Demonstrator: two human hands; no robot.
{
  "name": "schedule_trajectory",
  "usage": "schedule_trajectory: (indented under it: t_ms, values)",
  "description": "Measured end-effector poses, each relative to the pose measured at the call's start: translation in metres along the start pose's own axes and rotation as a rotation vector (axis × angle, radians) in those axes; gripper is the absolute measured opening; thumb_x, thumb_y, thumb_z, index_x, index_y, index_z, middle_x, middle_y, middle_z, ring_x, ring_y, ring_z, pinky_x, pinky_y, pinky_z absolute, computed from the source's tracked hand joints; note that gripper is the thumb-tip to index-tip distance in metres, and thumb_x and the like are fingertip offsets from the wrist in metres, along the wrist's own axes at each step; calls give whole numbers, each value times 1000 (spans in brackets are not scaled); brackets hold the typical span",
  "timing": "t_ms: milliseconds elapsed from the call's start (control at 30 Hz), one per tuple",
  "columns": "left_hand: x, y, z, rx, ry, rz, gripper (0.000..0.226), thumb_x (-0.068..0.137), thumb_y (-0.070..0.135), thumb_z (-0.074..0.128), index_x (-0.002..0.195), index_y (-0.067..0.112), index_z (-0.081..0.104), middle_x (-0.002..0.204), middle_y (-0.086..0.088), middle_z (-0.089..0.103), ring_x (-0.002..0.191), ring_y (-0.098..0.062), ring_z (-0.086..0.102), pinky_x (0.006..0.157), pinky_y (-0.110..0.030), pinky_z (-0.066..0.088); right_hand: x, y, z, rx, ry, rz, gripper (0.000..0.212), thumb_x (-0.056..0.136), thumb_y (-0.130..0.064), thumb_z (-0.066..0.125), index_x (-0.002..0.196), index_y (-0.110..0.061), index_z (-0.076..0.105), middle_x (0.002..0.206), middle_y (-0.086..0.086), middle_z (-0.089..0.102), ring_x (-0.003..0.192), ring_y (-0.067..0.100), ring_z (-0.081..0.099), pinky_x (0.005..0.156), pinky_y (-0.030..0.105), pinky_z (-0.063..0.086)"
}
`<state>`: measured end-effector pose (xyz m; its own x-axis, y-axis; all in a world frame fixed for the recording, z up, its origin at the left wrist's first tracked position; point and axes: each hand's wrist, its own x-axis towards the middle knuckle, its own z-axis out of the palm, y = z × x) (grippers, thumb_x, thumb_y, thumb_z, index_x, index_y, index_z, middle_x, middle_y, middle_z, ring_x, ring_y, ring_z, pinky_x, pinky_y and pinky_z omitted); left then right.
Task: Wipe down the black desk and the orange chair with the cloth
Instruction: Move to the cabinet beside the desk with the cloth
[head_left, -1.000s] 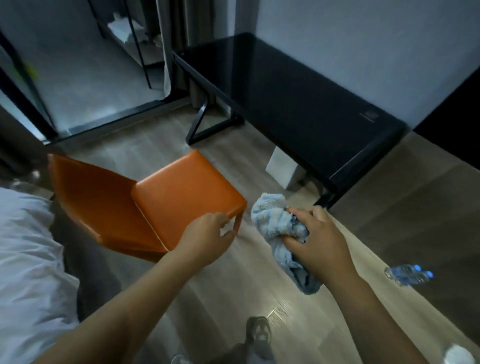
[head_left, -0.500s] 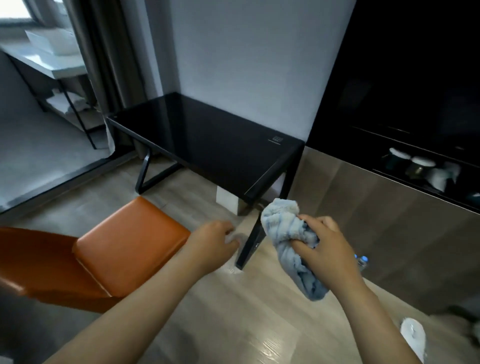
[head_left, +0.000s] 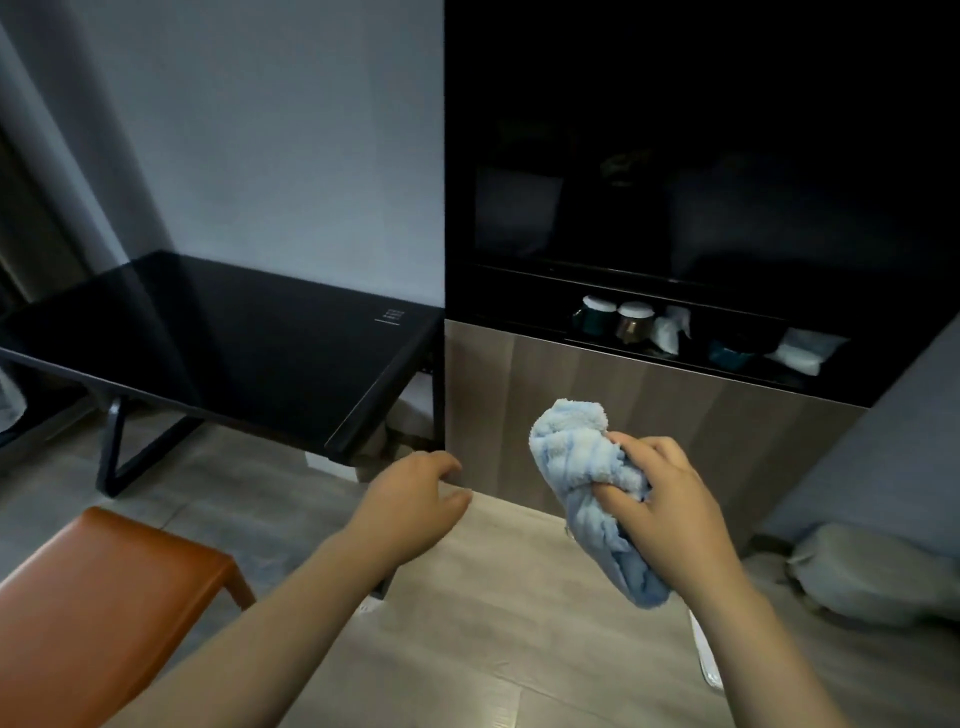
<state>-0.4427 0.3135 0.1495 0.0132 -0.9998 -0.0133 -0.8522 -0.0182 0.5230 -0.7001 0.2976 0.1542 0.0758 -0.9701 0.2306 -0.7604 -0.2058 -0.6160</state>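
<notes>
bare desk top (head_left: 218, 332) — cabinet (head_left: 597, 415) right

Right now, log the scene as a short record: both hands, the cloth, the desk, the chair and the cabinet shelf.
left hand: empty, fingers loosely curled, in the air
right hand: grips the cloth
cloth: light blue, bunched, off both desk and chair
desk: black, glossy top, against the wall beside the cabinet
chair: orange seat at lower left, partly in frame
shelf: jars with white lids in the cabinet's dark niche
wiping: no contact yet
</notes>
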Motion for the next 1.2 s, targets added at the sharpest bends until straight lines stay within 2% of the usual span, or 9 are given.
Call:
schedule_trajectory:
  t_ms: [167,300,467,633,867,1033,1200]
  values:
    - [51,8,11,27,10,39,43,88,46,57,128,29,55,118,10,59,95,-4,57,83,-22,49,35,20,-1,-2,22,19,44,87,-28,62,128,-42,54,113,-18,47,106,11,52,81,30,47]
    - [106,0,10,9,-4,55,44,88,45,58,129,29,54,124,10,58,106,-5,57,86,-20,44,86,25,13,-24,10,7,44,88,-30,61,130,-42,52,113,-20,46,105,9,51,77,26,43]
    - [180,-13,-4,-16,2,66,43,89,43,58,129,28,55,123,9,60,108,-6,58,94,-30,51,160,23,33,-53,14,-12,45,88,-32,60,132,-40,52,115,-19,45,107,11,50,80,26,43]
    - [246,-31,-21,-9,8,50,43,91,41,57,131,26,54,125,7,58,108,-8,57,90,-23,48,230,20,59,-92,-3,-33,47,88,-29,60,133,-40,52,119,-19,45,111,11,46,79,23,39]
    - [320,-43,-18,-36,-45,-13,40,91,39,58,128,24,56,124,6,59,108,-8,58,93,-26,50,317,41,92,-95,-93,-36,52,89,-22,60,137,-38,50,126,-17,45,116,12,43,82,22,37]
    - [380,-53,-15,-21,-19,-72,40,91,39,58,128,26,56,117,7,60,101,-6,58,86,-23,49,393,61,122,-18,-165,-60,52,89,-21,61,138,-35,49,125,-17,47,114,11,49,86,25,43]
    - [437,-63,-11,10,4,-167,41,89,40,59,127,25,56,117,7,60,103,-8,58,87,-24,49,473,82,151,62,-217,-73,56,91,-28,63,143,-30,44,129,-12,50,114,12,52,89,25,42]
